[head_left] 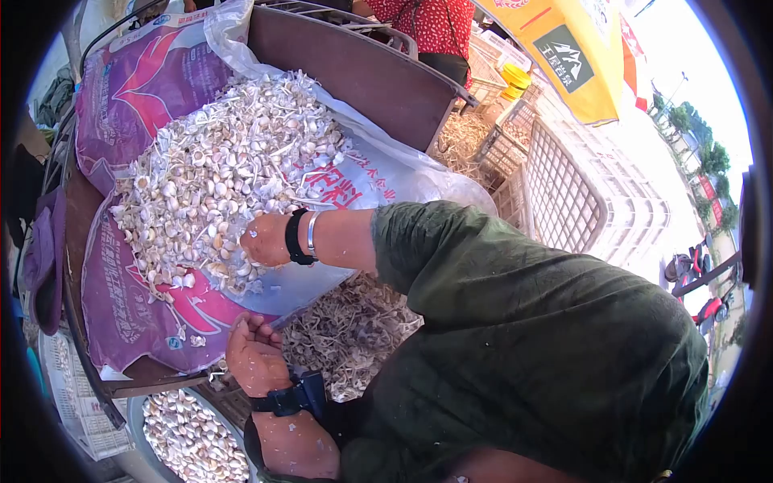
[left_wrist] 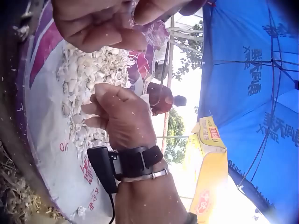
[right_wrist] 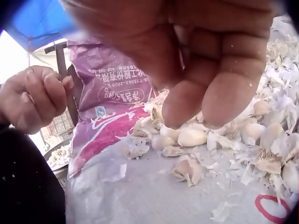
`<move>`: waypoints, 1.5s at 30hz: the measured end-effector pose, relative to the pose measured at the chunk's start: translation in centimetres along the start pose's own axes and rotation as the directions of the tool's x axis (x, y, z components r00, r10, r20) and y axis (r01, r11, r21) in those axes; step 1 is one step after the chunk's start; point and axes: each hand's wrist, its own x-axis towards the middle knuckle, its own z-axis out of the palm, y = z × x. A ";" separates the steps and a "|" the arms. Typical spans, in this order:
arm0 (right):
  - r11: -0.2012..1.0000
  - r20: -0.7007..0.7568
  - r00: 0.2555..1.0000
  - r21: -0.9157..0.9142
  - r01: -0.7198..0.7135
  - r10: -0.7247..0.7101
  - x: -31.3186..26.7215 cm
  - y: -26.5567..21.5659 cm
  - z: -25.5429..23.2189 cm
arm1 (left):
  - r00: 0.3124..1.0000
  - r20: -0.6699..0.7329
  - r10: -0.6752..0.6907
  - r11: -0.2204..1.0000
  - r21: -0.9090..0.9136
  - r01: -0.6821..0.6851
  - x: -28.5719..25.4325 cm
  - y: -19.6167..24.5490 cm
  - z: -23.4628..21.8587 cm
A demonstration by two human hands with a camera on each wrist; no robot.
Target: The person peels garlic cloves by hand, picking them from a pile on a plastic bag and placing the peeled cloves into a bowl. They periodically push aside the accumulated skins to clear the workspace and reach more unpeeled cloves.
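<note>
A heap of loose garlic cloves, mixed with papery skins and stalks, lies on flattened purple and white sacks. My right hand reaches down at the near edge of the heap. In the right wrist view its fingertips point down right at a few pale cloves, with no clove seen between them. My left hand hovers beside the sack edge, palm turned up and fingers loosely curled. Nothing shows in it in the left wrist view, where the left fingers cross the top.
Below my left hand stands a round basin full of cloves. Dry stalks and skins pile up close to my body. White plastic crates stand to the right, and a dark metal panel borders the sacks behind.
</note>
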 end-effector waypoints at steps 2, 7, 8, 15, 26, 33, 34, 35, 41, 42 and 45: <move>0.960 0.144 0.977 0.210 -0.184 0.156 -1.0 -1.1 1.4 | 0.994 -0.012 -0.109 0.988 0.105 0.110 -1.3 -2.2 -0.6; 0.938 0.219 0.945 0.196 -0.286 0.242 2.2 -0.3 -0.6 | 0.991 0.090 -0.100 0.985 0.148 0.086 1.9 0.5 1.2; 0.944 0.255 0.937 0.165 -0.286 0.239 1.9 -0.3 -0.4 | 0.990 0.075 -0.116 0.981 0.165 0.103 1.8 0.3 1.1; 0.036 0.308 0.868 0.937 -0.349 0.389 -1.0 -1.1 -2.7 | 0.989 0.099 -0.107 0.979 0.181 0.088 1.4 0.6 1.7; -0.279 0.040 0.994 0.960 -0.009 0.106 -5.2 -6.1 -8.4 | 0.966 0.255 -0.040 0.992 0.127 0.008 -0.7 0.5 2.3; 0.252 0.068 0.946 0.956 -0.153 0.317 -3.3 -4.7 -6.5 | 0.949 0.075 -0.307 0.949 0.093 0.300 -1.2 1.4 2.1; 0.433 0.019 0.938 0.884 -0.177 0.345 -2.4 -3.9 -6.1 | 0.952 0.080 -0.295 0.952 0.106 0.286 -0.9 1.2 1.6; 0.430 0.024 0.939 0.885 -0.180 0.343 -1.3 -3.2 -4.6 | 0.956 0.082 -0.283 0.955 0.119 0.273 -0.7 1.1 1.3; 0.974 -0.063 0.994 0.213 -0.076 0.091 3.3 -2.4 -0.3 | 0.960 0.097 -0.261 0.959 0.142 0.246 0.0 1.7 1.4; 0.981 -0.011 0.996 0.174 -0.090 0.093 3.6 -2.6 -0.6 | 0.961 0.096 -0.260 0.959 0.138 0.246 0.0 1.7 1.5; 0.969 0.148 0.980 0.190 -0.157 0.130 4.3 -2.5 -1.6 | 0.970 0.068 -0.235 0.961 0.165 0.221 -0.1 1.8 1.5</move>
